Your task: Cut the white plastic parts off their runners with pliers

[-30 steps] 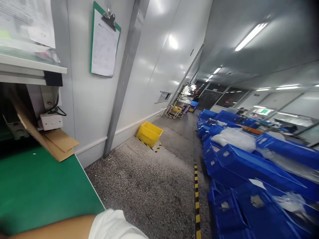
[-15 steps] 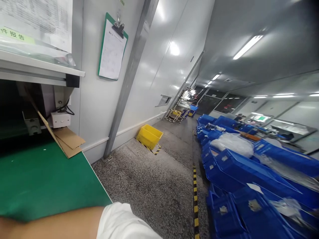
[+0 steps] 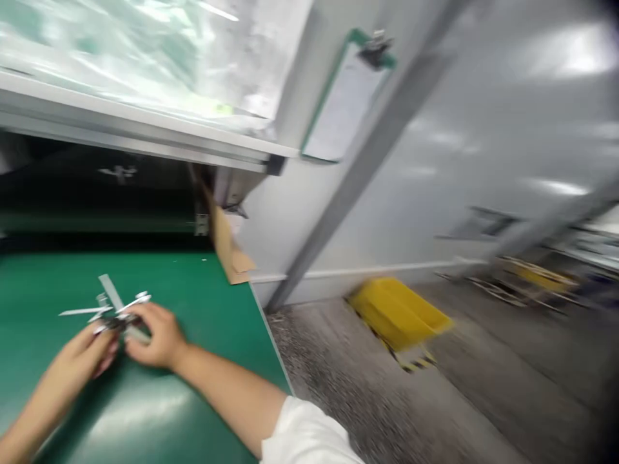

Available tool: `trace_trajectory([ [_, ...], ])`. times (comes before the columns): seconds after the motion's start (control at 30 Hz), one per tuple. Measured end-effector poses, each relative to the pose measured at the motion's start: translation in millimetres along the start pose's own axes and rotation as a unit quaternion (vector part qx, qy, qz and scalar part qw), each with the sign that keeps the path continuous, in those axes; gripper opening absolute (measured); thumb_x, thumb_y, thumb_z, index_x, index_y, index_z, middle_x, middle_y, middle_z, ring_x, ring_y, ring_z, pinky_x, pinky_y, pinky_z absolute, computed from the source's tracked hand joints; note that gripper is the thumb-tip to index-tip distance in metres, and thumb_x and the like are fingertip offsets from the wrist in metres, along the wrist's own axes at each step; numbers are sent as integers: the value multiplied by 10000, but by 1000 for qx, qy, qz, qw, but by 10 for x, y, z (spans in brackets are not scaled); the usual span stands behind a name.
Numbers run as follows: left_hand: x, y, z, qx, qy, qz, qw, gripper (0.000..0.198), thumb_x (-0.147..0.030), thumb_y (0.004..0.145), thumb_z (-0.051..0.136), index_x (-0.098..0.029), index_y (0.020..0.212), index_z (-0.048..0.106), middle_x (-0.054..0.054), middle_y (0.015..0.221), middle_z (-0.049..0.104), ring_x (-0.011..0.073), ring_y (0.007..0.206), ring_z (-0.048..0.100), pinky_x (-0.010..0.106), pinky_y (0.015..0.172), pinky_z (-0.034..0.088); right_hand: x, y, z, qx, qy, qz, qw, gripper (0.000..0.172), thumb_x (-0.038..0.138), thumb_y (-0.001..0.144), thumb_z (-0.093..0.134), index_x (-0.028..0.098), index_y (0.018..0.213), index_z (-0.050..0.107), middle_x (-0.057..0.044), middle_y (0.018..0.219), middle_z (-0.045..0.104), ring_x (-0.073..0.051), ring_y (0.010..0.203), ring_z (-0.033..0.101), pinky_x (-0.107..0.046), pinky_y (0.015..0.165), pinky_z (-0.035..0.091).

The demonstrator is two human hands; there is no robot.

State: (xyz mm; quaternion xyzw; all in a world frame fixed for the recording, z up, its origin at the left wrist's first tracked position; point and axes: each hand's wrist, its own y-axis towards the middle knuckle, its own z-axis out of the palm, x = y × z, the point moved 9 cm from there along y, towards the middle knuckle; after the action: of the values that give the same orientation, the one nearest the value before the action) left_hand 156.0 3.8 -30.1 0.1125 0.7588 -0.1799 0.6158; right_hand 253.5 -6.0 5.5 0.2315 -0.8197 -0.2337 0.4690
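Over the green tabletop [image 3: 213,322], both my hands hold a small drone-like object [image 3: 115,317] between them. It has a dark middle and several thin, pale arms or blades sticking out; blur hides its exact kind. My left hand [image 3: 86,351] pinches its near left side, fingers closed. From the right, my right hand [image 3: 158,335] grips it with thumb and fingers curled round a pale part. The fingertips are partly hidden behind the object.
A shelf [image 3: 145,132] bearing plastic-wrapped papers spans above the table. Folded cardboard [image 3: 225,248] stands at the table's back right corner. A green clipboard [image 3: 338,106] hangs on the wall. On the floor to the right sits a yellow bin [image 3: 399,312].
My view has swung left and down, away from the blue bins and aisle. Both hands and the drone-like object have come into view; earlier only one forearm and a white sleeve showed.
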Motion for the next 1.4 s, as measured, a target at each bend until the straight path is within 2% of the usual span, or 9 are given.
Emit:
trace_trajectory([
  [0.03,53,-48,-99,-58,-55,-28,996,270,-431,846,418,-191,725,442,-56,529,401,70,406,382,178,375,290,32,-8,-21,-2,-5,-16,1000,419,205,685,553,229,1102,541,13,1039,624,-152,971,583,-274,899,463],
  [0.07,100,-77,-100,-71,-132,-63,987,222,-413,807,436,-199,748,432,-59,525,400,65,381,351,173,355,243,76,-12,-42,-6,-4,-45,999,423,202,677,541,208,1099,544,-16,1015,629,-160,937,588,-282,880,471],
  [0.17,49,-69,31,-32,-272,-111,955,231,-432,743,436,-202,742,405,-54,530,396,57,351,289,165,323,140,107,-14,-85,-26,-8,-92,995,420,183,684,504,186,1102,544,-69,990,621,-184,916,577,-329,855,478],
  [0.23,1,-53,54,-25,-286,-115,951,276,-467,758,434,-198,717,394,-63,525,361,47,352,243,158,325,103,102,-21,-51,-16,-20,-102,994,420,160,697,496,201,1113,535,-65,962,611,-185,891,572,-341,832,482],
  [0.4,4,-74,-233,-161,-238,-45,957,364,-510,804,455,-189,666,352,-90,523,284,26,379,195,145,362,132,162,-55,0,5,-38,-125,991,442,141,745,486,219,1180,488,-68,985,571,-193,897,551,-363,803,474],
  [0.53,-18,-74,-415,-215,-248,20,944,379,-528,797,472,-191,674,352,-88,544,288,32,401,208,152,375,140,137,-31,72,32,-88,-115,989,348,141,738,490,208,1076,540,-66,947,575,-209,877,540,-375,785,458],
  [0.67,-2,-25,-421,-195,-251,27,948,356,-489,799,482,-194,660,339,-90,525,283,35,398,206,159,377,146,56,-2,91,27,-113,-85,990,331,155,750,488,198,1073,548,-71,941,581,-214,874,542,-373,779,459],
  [1.07,67,37,-315,-135,-276,21,951,385,-484,803,507,-195,643,309,-96,497,271,22,380,183,161,378,128,57,-17,60,17,-88,-84,992,331,147,752,490,204,1072,555,-69,931,587,-213,874,541,-377,777,469],
  [1.4,42,28,-280,-121,-300,14,946,371,-466,812,508,-194,650,314,-98,490,271,22,374,192,162,379,132,66,-12,60,22,-64,-81,994,340,139,746,494,216,1073,550,-57,931,582,-205,873,552,-369,788,475],
])
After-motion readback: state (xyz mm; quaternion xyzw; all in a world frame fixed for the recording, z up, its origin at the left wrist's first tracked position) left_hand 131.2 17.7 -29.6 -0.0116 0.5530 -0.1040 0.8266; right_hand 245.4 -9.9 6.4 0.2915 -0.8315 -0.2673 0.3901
